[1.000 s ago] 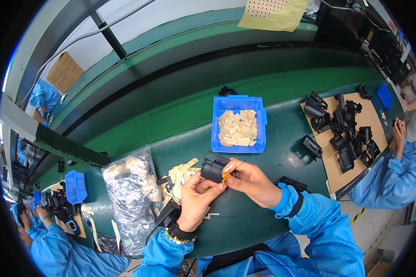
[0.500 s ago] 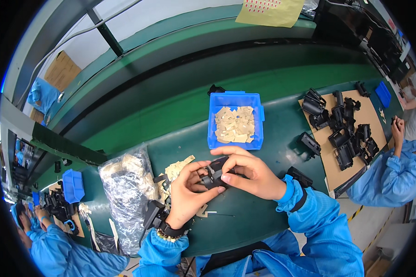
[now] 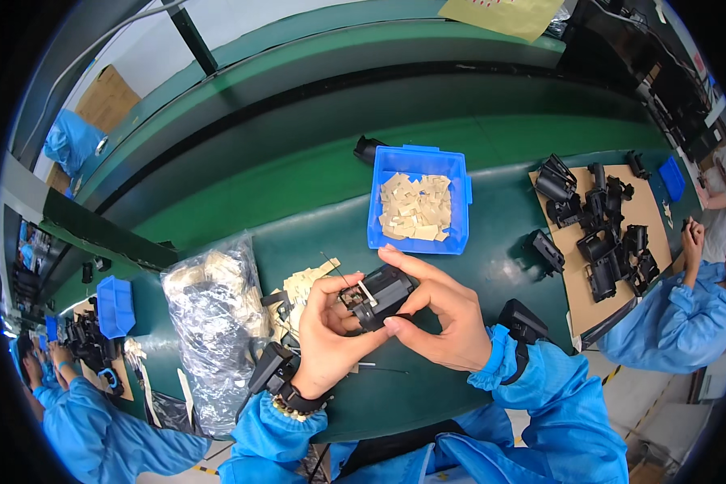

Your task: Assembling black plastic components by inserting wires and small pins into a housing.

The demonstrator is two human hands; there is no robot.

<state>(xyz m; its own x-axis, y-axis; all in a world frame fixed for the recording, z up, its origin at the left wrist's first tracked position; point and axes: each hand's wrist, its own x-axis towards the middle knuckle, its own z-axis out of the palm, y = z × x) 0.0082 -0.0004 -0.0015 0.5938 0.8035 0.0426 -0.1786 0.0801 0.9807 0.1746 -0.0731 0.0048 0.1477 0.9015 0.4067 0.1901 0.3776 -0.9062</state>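
Observation:
A black boxy plastic housing [image 3: 390, 290] is held between my hands, above the dark green table. My left hand [image 3: 327, 340] is closed round its left end, fingers behind and thumb along the near side. Small inner parts and a pale strip show on that end, where a thin dark wire sticks up. Thumb and fingers of my right hand [image 3: 450, 327] pinch the right lower edge of the housing. Beyond my hands stands a blue bin [image 3: 465, 230] holding loose beige paper pieces [image 3: 415, 206]. More beige pieces [image 3: 302, 282] lie loose beside my left hand.
A clear plastic bag [image 3: 218, 347] of beige pieces lies at the left. On the right, several black housings [image 3: 601, 270] rest on a cardboard sheet [image 3: 569, 302], with a single one [image 3: 544, 250] beside it. Co-workers in blue sit on both sides.
The housing has been turned in my hands, so its larger black side and the inner parts now show. My right fingers have shifted along its edge. The view has moved slightly.

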